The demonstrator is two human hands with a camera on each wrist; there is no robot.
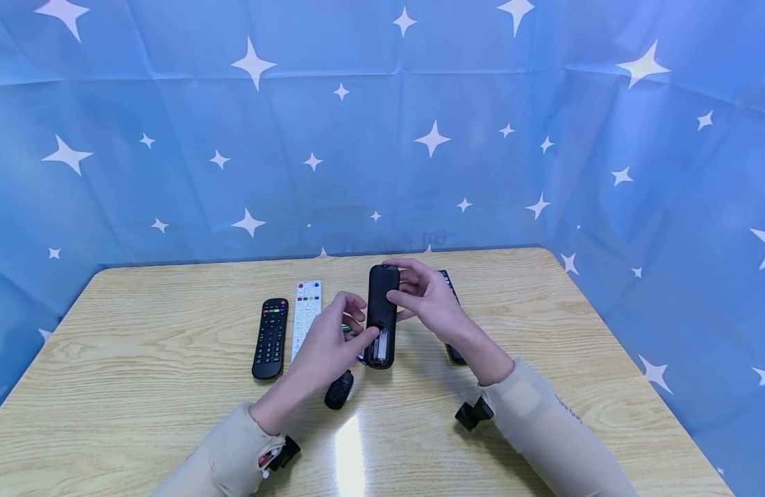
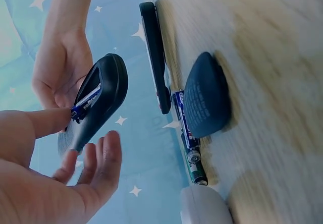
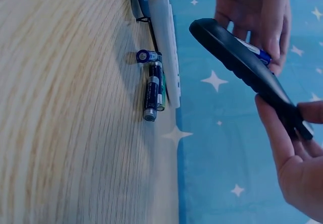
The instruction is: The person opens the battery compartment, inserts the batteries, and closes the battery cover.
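Note:
A black remote control (image 1: 380,297) is held above the table, back side up, with its battery compartment uncovered at the near end. My right hand (image 1: 427,298) grips its far end between thumb and fingers. Blue-and-silver batteries (image 2: 87,103) show in the compartment; how far they are seated I cannot tell. The thumb of my left hand (image 1: 328,343) presses on a battery end (image 3: 263,57), while its other fingers are loosely bent beside the remote. A black battery cover (image 1: 339,391) lies on the table below my left hand. Several loose batteries (image 3: 151,94) lie near it.
A black remote with coloured buttons (image 1: 271,339) and a white remote (image 1: 307,304) lie to the left. Another dark remote (image 1: 455,355) lies partly hidden behind my right hand. A blue star-patterned cloth (image 1: 382,138) hangs behind the wooden table (image 1: 171,345).

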